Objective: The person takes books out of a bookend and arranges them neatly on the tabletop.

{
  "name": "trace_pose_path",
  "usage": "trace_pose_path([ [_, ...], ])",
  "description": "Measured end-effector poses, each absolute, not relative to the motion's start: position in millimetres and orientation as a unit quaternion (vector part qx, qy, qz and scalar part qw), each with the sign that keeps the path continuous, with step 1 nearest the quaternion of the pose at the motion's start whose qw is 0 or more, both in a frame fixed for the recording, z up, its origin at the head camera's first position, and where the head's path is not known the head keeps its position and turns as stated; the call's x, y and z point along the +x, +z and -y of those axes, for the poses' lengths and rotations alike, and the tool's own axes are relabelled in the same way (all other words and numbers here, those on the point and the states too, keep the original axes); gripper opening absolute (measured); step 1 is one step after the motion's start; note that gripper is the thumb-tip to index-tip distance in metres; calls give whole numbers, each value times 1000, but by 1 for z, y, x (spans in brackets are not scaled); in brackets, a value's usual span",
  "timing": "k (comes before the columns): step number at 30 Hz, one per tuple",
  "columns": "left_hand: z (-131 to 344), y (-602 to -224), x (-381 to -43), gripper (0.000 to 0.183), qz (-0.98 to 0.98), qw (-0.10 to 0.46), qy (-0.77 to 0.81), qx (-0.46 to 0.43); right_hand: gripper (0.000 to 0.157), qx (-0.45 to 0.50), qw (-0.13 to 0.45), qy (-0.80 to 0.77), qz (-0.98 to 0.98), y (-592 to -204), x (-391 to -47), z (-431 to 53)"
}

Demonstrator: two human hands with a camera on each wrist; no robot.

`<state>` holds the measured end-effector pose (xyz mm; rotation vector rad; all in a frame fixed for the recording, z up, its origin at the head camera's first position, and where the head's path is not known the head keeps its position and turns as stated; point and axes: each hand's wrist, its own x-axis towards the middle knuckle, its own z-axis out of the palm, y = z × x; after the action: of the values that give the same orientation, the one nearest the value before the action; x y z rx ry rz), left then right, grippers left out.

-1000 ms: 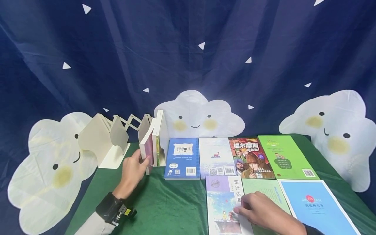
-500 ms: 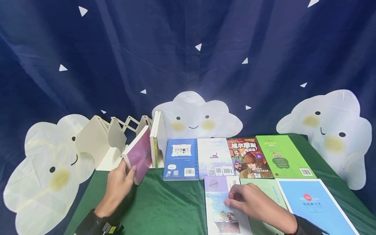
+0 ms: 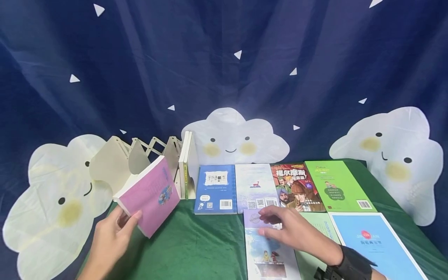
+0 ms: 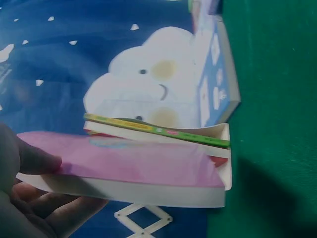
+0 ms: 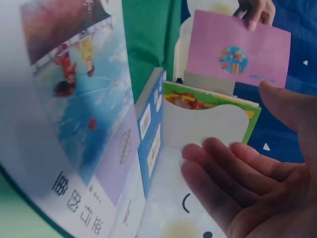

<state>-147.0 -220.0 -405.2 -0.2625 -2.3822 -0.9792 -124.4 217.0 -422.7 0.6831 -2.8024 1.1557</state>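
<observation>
My left hand (image 3: 108,237) pinches a pink-covered book (image 3: 150,198) near its lower left corner, thumb on the cover and fingers behind. The book is raised and tilted in front of a cream expandable bookend rack (image 3: 105,165). In the left wrist view, the pink book (image 4: 124,161) shows its cover and pale page edges. Two light books (image 3: 184,167) stand upright in the rack's right end. Holding nothing, my right hand (image 3: 292,233) hovers over a purple-and-blue illustrated book (image 3: 262,256), its thumb apart from loosely bent fingers, as the right hand (image 5: 252,193) also shows in its wrist view.
On the green cloth (image 3: 196,241) lie a blue book (image 3: 217,190), a white one (image 3: 255,181), a red comic-style one (image 3: 301,190) and a green one (image 3: 341,186). In front are a pale green book (image 3: 320,229) and a light-blue, white-edged book (image 3: 374,241). A dark-blue curtain (image 3: 210,58) hangs behind.
My left hand has drawn the pink book out of the rack, toward me and left, turning its cover into view. My right hand has shifted slightly up and left, its fingers spreading from the thumb.
</observation>
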Motion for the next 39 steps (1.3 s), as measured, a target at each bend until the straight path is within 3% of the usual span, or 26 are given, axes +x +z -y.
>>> trace_pose_path([
  [10,215,-394,-129,27,860,111,-475,-147,68,213,28,417,883,-415,-133,-203],
  [16,206,-398,-126,29,839,63,-503,-197,77,248,35,429,868,-414,-140,-187],
  [23,193,-403,-130,30,796,0,-537,-280,81,278,-19,481,831,-413,-144,-164],
  [31,179,-406,-136,31,774,-69,-543,-318,75,320,-45,504,801,-410,-144,-139],
  [39,169,-408,-137,35,764,-90,-555,-316,45,347,-11,527,775,-417,-142,-126],
])
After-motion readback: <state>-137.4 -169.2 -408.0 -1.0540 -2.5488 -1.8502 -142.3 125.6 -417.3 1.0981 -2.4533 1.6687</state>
